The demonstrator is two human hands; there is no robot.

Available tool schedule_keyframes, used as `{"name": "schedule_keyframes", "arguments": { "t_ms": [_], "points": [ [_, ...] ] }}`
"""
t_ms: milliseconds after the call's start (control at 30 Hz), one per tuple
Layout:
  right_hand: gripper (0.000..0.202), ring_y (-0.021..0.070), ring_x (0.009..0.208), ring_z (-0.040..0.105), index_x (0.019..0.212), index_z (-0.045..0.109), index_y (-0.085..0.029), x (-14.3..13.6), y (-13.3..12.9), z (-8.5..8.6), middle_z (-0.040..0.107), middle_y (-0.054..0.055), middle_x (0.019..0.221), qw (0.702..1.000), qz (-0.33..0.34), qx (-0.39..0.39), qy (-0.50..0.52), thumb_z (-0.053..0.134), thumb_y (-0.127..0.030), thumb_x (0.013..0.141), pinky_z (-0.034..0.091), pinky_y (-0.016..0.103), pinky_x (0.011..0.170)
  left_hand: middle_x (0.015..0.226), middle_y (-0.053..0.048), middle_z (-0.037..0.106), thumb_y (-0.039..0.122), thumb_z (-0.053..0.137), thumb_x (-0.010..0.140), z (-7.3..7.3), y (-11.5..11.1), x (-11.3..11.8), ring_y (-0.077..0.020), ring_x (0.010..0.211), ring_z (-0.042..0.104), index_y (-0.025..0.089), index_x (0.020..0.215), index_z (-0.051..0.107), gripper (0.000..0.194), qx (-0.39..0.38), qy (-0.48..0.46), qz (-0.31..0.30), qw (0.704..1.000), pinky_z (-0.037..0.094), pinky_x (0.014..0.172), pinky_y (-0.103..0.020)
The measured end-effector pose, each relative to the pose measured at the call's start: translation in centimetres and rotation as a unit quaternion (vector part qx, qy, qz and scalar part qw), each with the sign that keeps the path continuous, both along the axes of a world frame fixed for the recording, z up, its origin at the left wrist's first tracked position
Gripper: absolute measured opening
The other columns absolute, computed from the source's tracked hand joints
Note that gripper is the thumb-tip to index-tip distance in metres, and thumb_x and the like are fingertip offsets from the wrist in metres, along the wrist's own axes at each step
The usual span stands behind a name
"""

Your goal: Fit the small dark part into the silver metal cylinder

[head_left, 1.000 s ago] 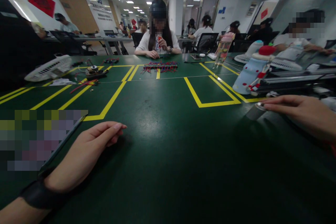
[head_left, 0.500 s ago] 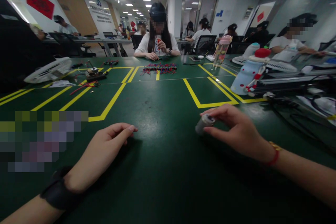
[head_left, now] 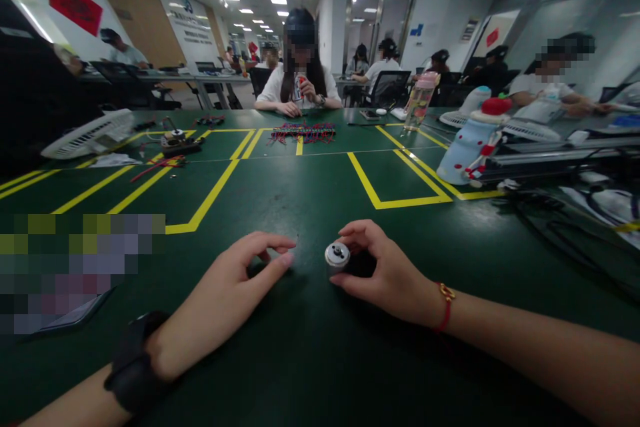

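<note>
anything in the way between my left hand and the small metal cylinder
Nothing visible stands between the left hand and the metal cylinder; only green tabletop shows there. The right hand is on the cylinder's other side.

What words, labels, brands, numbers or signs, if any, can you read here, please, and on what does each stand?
None can be read.
White wall panel: lettering too blurred.
Red poster: marks too blurred.
Wall notice: too small.
Metal cylinder in the right hand: no lettering shows.
</note>
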State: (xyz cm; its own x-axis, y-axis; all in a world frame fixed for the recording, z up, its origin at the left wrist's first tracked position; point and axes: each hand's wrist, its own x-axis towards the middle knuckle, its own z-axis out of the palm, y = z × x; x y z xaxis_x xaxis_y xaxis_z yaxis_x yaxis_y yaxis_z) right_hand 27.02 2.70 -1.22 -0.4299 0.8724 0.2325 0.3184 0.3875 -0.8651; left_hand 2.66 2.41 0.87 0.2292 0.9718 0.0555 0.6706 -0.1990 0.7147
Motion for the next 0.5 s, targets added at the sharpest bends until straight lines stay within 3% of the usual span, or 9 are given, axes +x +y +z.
{"name": "schedule_keyframes", "arguments": {
  "t_ms": [100,200,500],
  "points": [
    [0.051,0.0135,0.099,0.061,0.112,0.043,-0.022,0.0,0.2,-0.1,0.061,0.003,0.107,1.000,0.006,-0.008,0.010,0.071,-0.028,0.070,0.049,0.032,0.088,0.111,-0.002,0.064,0.045,0.053,0.086,1.2,0.4,2.6,-0.0214,0.103,0.057,0.031,0.108,0.066,0.029,0.049,-0.004,-0.079,0.996,0.043,0.092,-0.034],
    [0.048,0.0120,0.094,0.061,0.110,0.044,-0.023,0.0,0.3,-0.3,0.060,0.002,0.105,1.000,0.007,-0.004,0.017,0.071,-0.029,0.071,0.050,0.030,0.084,0.106,-0.002,0.064,0.042,0.056,0.085,1.9,1.1,4.2,-0.0206,0.101,0.058,0.031,0.100,0.071,0.024,0.067,-0.014,-0.119,0.990,0.043,0.091,-0.034],
    [0.043,0.0117,0.089,0.059,0.112,0.053,-0.022,-0.2,0.3,0.2,0.062,0.002,0.103,0.998,0.010,0.044,-0.032,0.068,-0.030,0.073,0.049,0.029,0.080,0.093,-0.002,0.066,0.037,0.058,0.084,2.7,1.4,4.6,-0.0176,0.088,0.061,0.025,0.087,0.073,0.019,0.078,-0.058,-0.102,0.990,0.046,0.078,-0.031]
  ]
}}
